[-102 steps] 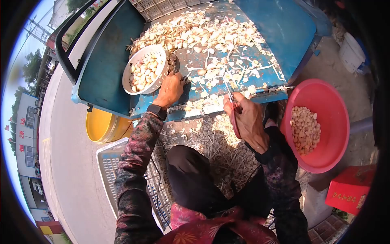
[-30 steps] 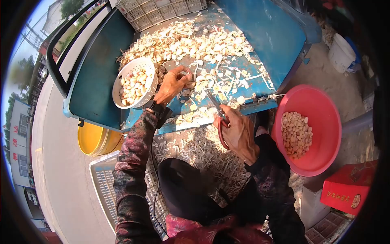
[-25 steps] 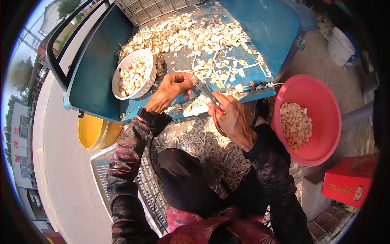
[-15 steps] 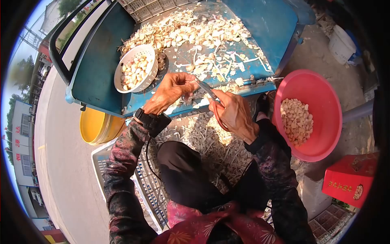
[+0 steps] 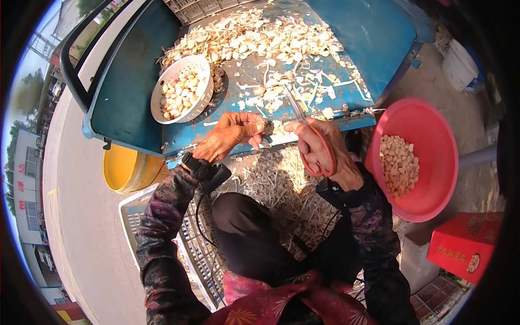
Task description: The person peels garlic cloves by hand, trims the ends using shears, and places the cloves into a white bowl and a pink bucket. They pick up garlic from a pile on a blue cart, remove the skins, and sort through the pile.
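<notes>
My right hand (image 5: 325, 149) is closed around a pair of scissors (image 5: 296, 104) with red handles. Their blades point up and slightly left over the peelings, apart from my other hand. My left hand (image 5: 230, 135) is at the front edge of the blue cart bed (image 5: 227, 95), thumb and fingertips pinched together. Whatever sits between those fingertips is too small to make out. Behind my left hand stands a white perforated bowl (image 5: 205, 100) of garlic cloves (image 5: 181, 95). Loose garlic and skins (image 5: 254, 40) are heaped across the bed.
A pink basin (image 5: 444, 184) holding garlic cloves (image 5: 398, 165) stands at my right, with a red box (image 5: 463, 246) below it. Left of my knees are a yellow bucket (image 5: 122, 168) and a white plastic crate (image 5: 130, 216). Stalks and skins (image 5: 281, 179) litter the ground.
My right hand has moved right with the scissors, drawing the blades away from my left fingertips. My left hand remains in nearly the same place, fingers still pinched.
</notes>
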`<action>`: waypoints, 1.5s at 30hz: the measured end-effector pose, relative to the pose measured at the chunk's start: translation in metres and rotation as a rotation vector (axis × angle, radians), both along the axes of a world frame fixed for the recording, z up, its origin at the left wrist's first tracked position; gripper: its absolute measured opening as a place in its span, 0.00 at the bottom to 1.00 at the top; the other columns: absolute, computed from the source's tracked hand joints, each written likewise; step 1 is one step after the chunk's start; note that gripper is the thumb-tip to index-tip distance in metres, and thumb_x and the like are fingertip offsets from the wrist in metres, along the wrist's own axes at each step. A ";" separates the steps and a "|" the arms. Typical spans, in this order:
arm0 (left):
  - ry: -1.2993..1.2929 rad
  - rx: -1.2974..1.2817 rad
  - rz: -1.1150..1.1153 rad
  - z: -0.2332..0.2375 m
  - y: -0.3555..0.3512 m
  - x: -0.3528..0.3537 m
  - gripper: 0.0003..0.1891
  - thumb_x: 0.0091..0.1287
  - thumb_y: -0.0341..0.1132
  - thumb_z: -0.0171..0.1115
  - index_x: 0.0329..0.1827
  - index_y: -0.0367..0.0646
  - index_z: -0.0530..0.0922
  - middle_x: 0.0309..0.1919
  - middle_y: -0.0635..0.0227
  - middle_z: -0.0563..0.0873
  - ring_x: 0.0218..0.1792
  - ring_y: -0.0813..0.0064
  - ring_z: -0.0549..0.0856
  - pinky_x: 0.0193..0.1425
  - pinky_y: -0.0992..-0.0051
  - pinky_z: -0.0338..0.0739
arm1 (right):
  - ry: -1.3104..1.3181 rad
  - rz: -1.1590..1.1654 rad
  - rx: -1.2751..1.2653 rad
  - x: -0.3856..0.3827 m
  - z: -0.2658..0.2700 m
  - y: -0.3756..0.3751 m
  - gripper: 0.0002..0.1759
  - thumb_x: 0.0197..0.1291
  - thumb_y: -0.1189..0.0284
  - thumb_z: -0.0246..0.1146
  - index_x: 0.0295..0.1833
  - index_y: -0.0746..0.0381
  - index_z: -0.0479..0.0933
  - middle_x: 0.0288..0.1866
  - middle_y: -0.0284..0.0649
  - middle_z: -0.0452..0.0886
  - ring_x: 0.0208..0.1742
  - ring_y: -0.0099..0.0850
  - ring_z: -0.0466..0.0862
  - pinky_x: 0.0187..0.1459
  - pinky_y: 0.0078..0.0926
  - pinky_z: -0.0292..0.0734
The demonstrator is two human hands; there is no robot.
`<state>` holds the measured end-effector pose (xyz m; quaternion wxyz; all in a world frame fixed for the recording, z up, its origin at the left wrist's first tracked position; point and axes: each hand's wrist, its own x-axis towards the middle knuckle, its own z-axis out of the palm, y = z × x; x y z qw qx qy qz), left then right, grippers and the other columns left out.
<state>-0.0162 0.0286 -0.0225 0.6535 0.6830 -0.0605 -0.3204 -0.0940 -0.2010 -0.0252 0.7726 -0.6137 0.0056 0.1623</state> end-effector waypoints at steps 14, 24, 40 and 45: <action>-1.104 0.833 -0.131 -0.054 -0.025 0.102 0.15 0.69 0.42 0.58 0.33 0.38 0.69 0.21 0.60 0.80 0.22 0.63 0.80 0.26 0.65 0.70 | -0.011 -0.129 -0.178 -0.002 -0.004 0.010 0.18 0.64 0.59 0.61 0.34 0.64 0.76 0.15 0.27 0.70 0.13 0.15 0.66 0.15 0.18 0.59; 0.309 -0.479 0.248 -0.002 -0.011 0.015 0.07 0.73 0.40 0.52 0.42 0.46 0.70 0.29 0.74 0.72 0.27 0.81 0.70 0.25 0.82 0.66 | -0.396 -0.196 -0.707 -0.003 -0.015 0.015 0.17 0.61 0.62 0.61 0.46 0.64 0.77 0.23 0.44 0.78 0.24 0.35 0.79 0.27 0.33 0.71; 0.284 -0.630 0.154 -0.020 -0.032 0.007 0.12 0.74 0.41 0.49 0.49 0.41 0.72 0.39 0.65 0.79 0.31 0.78 0.75 0.36 0.79 0.77 | -0.503 -0.297 -0.748 -0.005 -0.017 0.013 0.16 0.59 0.65 0.62 0.51 0.61 0.77 0.26 0.48 0.78 0.27 0.44 0.81 0.28 0.39 0.72; 0.270 -0.520 0.353 -0.009 -0.033 0.018 0.14 0.71 0.35 0.52 0.53 0.33 0.71 0.47 0.56 0.81 0.45 0.66 0.85 0.40 0.78 0.85 | -0.431 -0.272 -0.801 -0.003 -0.014 0.009 0.17 0.60 0.63 0.62 0.49 0.64 0.77 0.25 0.46 0.78 0.25 0.41 0.80 0.27 0.38 0.70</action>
